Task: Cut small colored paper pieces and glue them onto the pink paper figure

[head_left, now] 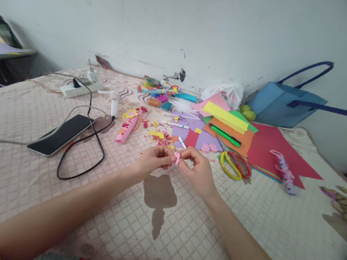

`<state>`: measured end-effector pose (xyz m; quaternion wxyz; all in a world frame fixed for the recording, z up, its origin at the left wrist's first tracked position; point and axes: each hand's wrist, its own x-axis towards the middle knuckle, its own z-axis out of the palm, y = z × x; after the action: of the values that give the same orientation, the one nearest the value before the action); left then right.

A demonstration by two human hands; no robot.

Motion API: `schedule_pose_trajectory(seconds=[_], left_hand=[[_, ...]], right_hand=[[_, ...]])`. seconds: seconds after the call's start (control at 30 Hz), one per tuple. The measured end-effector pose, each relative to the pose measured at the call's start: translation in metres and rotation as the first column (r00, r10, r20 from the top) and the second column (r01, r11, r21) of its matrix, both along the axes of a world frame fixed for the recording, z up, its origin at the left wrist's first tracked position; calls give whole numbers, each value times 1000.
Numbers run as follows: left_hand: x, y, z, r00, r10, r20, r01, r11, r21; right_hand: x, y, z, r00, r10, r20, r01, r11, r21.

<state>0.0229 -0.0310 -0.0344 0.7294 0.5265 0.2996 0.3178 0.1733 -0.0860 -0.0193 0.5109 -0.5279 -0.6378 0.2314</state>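
Note:
Between my two hands, just above the patterned tablecloth, is a small pink paper piece [177,158]. My left hand [157,158] pinches it from the left, thumb against fingers. My right hand [197,166] is closed at its right edge, fingertips pressed together on it. The exact shape of the paper is partly hidden by the fingers. Just beyond the hands lie paper scraps [163,137], a white marker [182,142] and two light pink paper pieces [209,147] on a purple sheet [173,133]. Scissors [231,166] with yellow and red handles rest right of my right hand.
A pink decorated paper roll [127,129], a small white fan [113,104], a black phone-like device [62,134] and a looped cable [103,155] are on the left. Coloured sheets [279,148], a purple paper roll [285,176] and a blue bag [284,103] occupy the right.

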Motion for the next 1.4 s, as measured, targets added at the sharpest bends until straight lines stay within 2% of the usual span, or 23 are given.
schedule_pose_trajectory(seconds=[0.07, 0.17, 0.33, 0.4, 0.47, 0.57, 0.63, 0.7, 0.9, 1.03, 1.17, 1.23, 1.4], left_hand=[[0, 0, 1, 1000, -15, -27, 16, 999, 48], [1, -1, 3, 999, -21, -40, 23, 999, 46], [1, -2, 6, 998, -10, -62, 12, 1000, 25], [0, -2, 5, 998, 9, -56, -9, 1000, 5], [0, -1, 5, 999, 25, -33, -26, 999, -24], [0, -1, 4, 999, 35, 6, -35, 998, -57], [0, -1, 3, 999, 42, 16, -41, 997, -61], [0, -1, 1, 999, 31, 14, -30, 998, -59], [2, -2, -3, 999, -22, -27, 20, 999, -42], [2, -3, -3, 995, 36, -96, -24, 993, 116], [1, -4, -3, 986, 54, -158, -11, 965, 260], [0, -4, -2, 985, 49, -168, -5, 967, 253], [0, -5, 6, 986, 29, -166, -10, 993, 114]], right_hand=[[-1, -1, -1, 987, -79, 143, 70, 995, 64], [-2, -2, -2, 942, -162, 293, 118, 979, 164], [-4, -3, -3, 912, -173, 371, 110, 977, 184], [-3, -2, -3, 937, -153, 315, 115, 984, 137], [-2, -1, -2, 981, -112, 159, 110, 994, 20], [1, 1, -2, 990, -38, -136, 13, 984, -177], [2, 2, -3, 971, 7, -239, -67, 968, -242], [2, 3, -5, 963, 32, -267, -103, 960, -259], [1, 3, -7, 951, -54, -306, -37, 958, -285], [-3, 1, -6, 922, -55, -383, -74, 946, -315], [-7, 0, -6, 902, -68, -427, -87, 938, -335], [-7, 0, -7, 887, -67, -457, -109, 931, -347], [-4, 2, -7, 864, -55, -500, -155, 917, -368]])
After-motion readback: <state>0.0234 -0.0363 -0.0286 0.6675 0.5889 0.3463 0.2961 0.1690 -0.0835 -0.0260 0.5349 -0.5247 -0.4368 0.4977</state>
